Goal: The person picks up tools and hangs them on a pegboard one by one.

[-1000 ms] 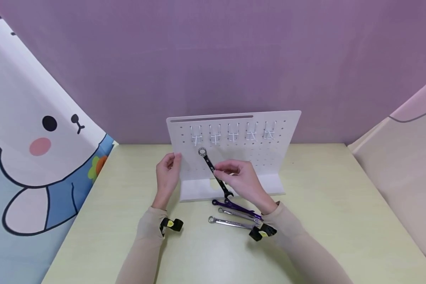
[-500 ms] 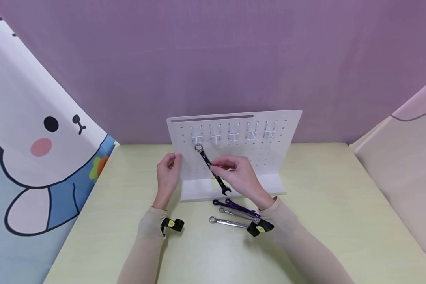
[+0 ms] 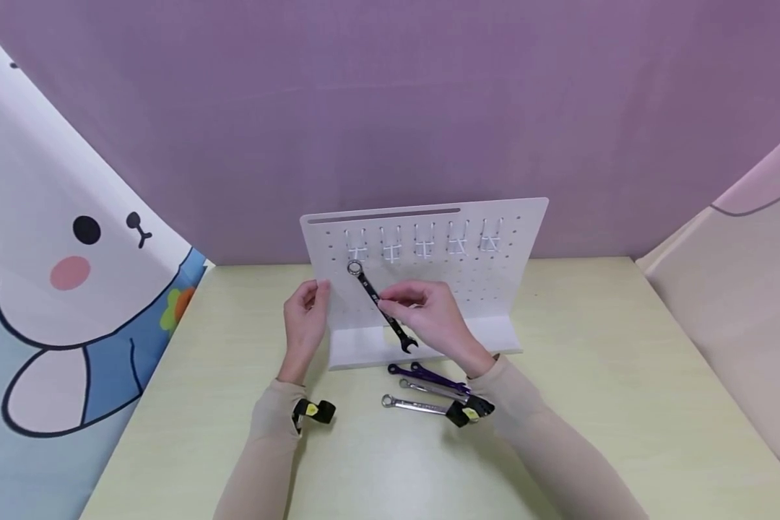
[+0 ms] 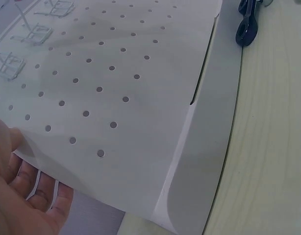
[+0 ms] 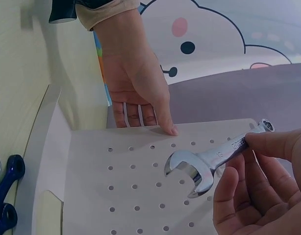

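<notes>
My right hand pinches a combination wrench by the middle of its handle, between thumb and fingers. The wrench tilts, its ring end up and left, just below the leftmost wire hook of a white pegboard. In the right wrist view the open jaw end of the wrench points away from the fingers. At the board's left edge, my left hand grips the rim. The left wrist view shows its thumb on the front face and the other fingers behind the board.
On the table, in front of the board's base, lie purple wrenches and silver wrenches, partly hidden by my right wrist. More wire hooks line the upper board. A purple curtain hangs behind.
My right hand has moved left and slightly up with the wrench, bringing its ring end under the leftmost hook. The left hand keeps its place at the board's edge.
</notes>
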Demonstrator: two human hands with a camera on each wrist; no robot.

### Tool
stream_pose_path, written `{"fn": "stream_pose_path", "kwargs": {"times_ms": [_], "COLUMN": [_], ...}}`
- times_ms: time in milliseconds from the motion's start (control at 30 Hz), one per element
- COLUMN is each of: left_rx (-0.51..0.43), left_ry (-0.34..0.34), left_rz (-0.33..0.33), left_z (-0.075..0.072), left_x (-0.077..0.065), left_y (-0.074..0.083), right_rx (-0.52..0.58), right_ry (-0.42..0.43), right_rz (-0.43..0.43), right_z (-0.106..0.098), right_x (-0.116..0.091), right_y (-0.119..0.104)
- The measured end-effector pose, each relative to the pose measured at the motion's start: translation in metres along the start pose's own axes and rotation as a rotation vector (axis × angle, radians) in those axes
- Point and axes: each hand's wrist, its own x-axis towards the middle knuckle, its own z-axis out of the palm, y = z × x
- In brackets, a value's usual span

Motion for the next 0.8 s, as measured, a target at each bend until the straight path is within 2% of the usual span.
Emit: {"fn": "stream_pose_path", "kwargs": {"times_ms": [800], "left_rx": [-0.005], "left_ry": [-0.007], "left_rz": [0.003], "left_z": [-0.0013], "left_x": [-0.0001], "left_y": [-0.0004], "right_rx": [0.032], "right_ry": [0.007], "right_rz": [0.04], "right_z": [0.0058], "right_x": [0.0079], "right_y": [0.0025]}}
